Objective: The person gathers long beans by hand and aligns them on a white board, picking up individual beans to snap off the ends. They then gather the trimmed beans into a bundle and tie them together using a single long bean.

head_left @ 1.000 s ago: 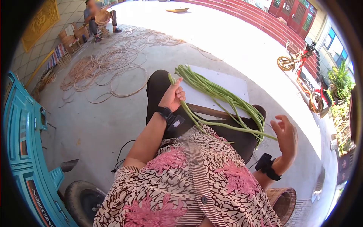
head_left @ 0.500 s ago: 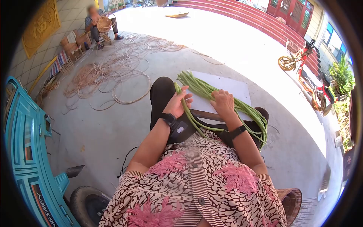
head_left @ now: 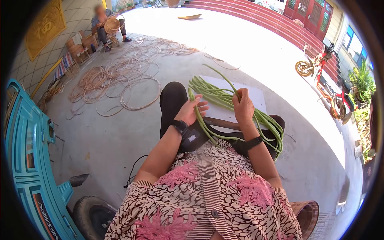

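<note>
A bundle of yardlong beans lies across a white board and over my right thigh, its ends drooping beside my knee. My left hand is closed around a few long beans, with the thumb over them and the other fingers loosely curled. They trail down into my lap. Above the bundle, my right hand pinches a single yardlong bean, whose free end points up and to the left. A dark brown strip lies across my lap between the hands.
A blue vehicle stands at my left, and a wicker basket behind my right side. Coils of cane spread over the floor ahead. Another person sits with a basket. A red motorbike is parked right.
My right hand has risen from the bundle, lifting one bean whose tip now stands clear of the others. My left hand still holds its beans in nearly the same place.
</note>
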### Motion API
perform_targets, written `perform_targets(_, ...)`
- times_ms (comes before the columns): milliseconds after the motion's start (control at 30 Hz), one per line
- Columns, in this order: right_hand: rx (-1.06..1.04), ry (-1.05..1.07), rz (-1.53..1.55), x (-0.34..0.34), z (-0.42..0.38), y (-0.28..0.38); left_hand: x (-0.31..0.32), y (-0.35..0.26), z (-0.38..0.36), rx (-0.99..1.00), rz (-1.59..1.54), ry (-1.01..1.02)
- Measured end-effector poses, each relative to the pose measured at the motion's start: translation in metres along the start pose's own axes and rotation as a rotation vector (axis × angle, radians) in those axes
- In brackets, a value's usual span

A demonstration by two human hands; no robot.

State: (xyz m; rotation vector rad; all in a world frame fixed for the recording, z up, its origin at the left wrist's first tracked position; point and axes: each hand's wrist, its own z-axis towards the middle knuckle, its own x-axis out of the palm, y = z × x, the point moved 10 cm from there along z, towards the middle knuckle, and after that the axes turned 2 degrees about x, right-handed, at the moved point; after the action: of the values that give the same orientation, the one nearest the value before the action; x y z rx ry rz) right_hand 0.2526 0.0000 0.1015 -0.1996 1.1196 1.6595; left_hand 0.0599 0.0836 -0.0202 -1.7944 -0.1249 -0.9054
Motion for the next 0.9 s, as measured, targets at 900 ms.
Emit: perform_targets(900,0.014,0.969,0.42,0.015,-0.077,0.04,0.021,-0.008,-0.004,0.038,-0.218,0.114)
